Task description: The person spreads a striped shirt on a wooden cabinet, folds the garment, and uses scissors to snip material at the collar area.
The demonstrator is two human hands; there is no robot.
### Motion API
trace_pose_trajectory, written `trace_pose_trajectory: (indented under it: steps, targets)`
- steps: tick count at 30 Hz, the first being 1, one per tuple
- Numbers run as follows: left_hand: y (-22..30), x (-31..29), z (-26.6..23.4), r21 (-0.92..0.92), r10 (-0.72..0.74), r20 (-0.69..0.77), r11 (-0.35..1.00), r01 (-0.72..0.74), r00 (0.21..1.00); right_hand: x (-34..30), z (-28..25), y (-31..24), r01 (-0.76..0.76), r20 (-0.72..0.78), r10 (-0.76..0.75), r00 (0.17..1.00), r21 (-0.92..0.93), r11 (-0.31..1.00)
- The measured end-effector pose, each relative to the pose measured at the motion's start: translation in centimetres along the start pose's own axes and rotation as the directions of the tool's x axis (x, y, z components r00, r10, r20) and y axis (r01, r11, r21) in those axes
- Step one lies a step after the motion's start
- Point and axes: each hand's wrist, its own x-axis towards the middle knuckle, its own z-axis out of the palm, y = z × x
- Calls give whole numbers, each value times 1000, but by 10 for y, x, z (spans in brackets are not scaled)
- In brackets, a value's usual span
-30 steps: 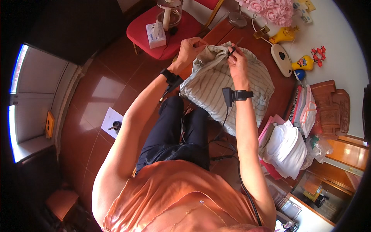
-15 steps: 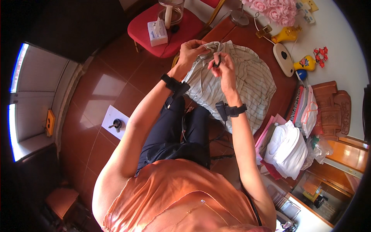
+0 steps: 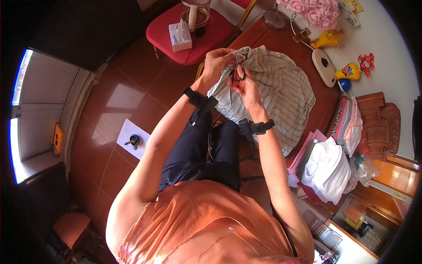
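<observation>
A pale striped cloth garment (image 3: pixel 281 88) lies spread and rumpled over the near side of the wooden table. My left hand (image 3: pixel 217 60) pinches its far left edge, fingers closed on the fabric. Just to the right, my right hand (image 3: pixel 247 88) holds a small pair of scissors (image 3: pixel 238 74) with dark handles. The blades point away from me, toward the edge pinched by my left hand. Whether they touch the cloth there, I cannot tell. Both wrists wear black straps with small boxes.
The red-brown table (image 3: pixel 259 37) carries a white oval device (image 3: pixel 324 67) and yellow vases (image 3: pixel 349 71). Folded clothes (image 3: pixel 325 169) are stacked at the right. Behind my left hand stands a red chair (image 3: pixel 215 31) with a tissue pack (image 3: pixel 180 37). White paper (image 3: pixel 132 138) lies on the tiled floor.
My right hand has moved slightly left and turned, bringing the scissors' blades up to the cloth edge by my left hand. The left hand stays nearly still, keeping its pinch.
</observation>
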Motion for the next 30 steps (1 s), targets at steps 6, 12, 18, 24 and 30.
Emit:
trace_pose_trajectory:
  steps: [6,12,18,24,30]
  targets:
    - [-1,-3,1,-5,-19,-11,1000,19,1000,5,0,3,50,-32,-51,998,-27,998]
    - [3,-7,4,-1,-41,4,999,41,999,5,-1,9,126,-43,-129,991,-58,990]
    - [2,-9,7,-21,-17,-18,1000,17,1000,2,5,8,158,-74,-166,983,-108,981]
    - [-6,-5,5,-34,10,-30,999,-11,999,3,5,15,206,-89,-214,973,-99,974]
    - [-5,-10,6,-11,-23,10,1000,23,1000,4,-4,19,194,-98,-203,974,-94,976]
